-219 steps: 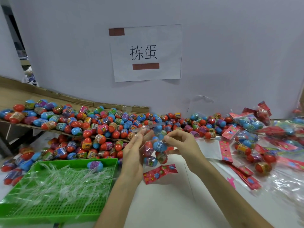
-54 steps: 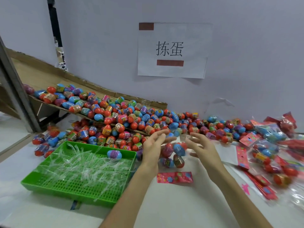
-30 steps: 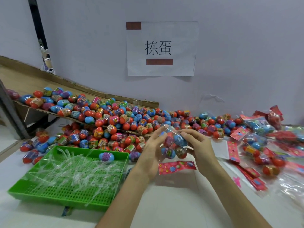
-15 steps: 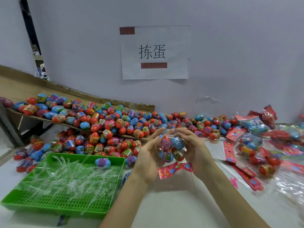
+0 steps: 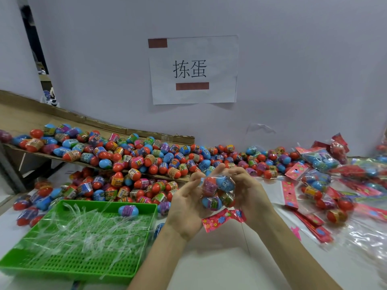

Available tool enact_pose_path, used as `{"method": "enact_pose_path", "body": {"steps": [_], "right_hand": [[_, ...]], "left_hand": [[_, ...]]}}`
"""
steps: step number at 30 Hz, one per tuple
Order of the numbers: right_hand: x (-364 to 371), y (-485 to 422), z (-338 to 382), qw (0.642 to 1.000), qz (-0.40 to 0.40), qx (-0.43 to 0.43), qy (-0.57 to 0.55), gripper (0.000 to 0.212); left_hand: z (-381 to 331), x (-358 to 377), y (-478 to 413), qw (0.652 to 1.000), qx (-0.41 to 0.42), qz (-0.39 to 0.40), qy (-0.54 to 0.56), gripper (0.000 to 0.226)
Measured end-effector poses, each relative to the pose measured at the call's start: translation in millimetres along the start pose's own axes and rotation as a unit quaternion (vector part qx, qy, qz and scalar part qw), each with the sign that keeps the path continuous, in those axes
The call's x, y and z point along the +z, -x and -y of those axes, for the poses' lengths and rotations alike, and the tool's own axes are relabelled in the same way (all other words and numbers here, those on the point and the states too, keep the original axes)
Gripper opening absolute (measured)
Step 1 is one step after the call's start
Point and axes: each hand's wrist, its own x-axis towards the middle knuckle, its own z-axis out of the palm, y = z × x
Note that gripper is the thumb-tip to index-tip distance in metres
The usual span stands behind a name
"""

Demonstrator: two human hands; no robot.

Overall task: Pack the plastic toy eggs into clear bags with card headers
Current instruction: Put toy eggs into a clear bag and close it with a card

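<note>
Your left hand [image 5: 184,208] and right hand [image 5: 253,197] have closed in on the bag [image 5: 217,189]; a couple of seconds back they hung open on either side of it. Loose eggs [image 5: 134,158] heap from 9 to 1 o'clock, and the green tray [image 5: 73,266] sits at 8 o'clock. The filled bag is dead centre, with its card header [image 5: 219,220] dangling toward 6 o'clock. I'd judge the slippery film could slide and spill if you squeeze unevenly. Whether its mouth is sealed, I can't tell. Your left hand cups the bag with fingers nearly straight, and your right curls over its top.
</note>
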Motion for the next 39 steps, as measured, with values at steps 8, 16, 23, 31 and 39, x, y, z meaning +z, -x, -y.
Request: {"method": "enact_pose_path", "body": {"steps": [8, 16, 23, 31, 39], "right_hand": [[-2, -1, -3, 0.999, 0.032, -0.003, -0.012, 0.023], [-4, -2, -3, 0.997, 0.066, 0.003, -0.040, 0.035], [-3, -3, -4, 0.994, 0.075, 0.008, -0.082, 0.025], [-11, -5, -4, 0.998, 0.064, -0.015, -0.017, 0.025], [-11, -6, -1, 0.990, 0.133, -0.011, 0.049, 0.023]], "left_hand": [[-2, 1, 2, 1.000, 0.008, 0.027, -0.001, 0.038], [0, -1, 2, 1.000, 0.003, 0.010, -0.010, 0.044], [0, -1, 3, 0.999, -0.023, 0.007, 0.040, 0.040], [6, 0, 3, 0.997, -0.035, -0.006, -0.070, 0.030], [2, -4, 1, 1.000, -0.017, 0.005, -0.015, 0.034]]}}
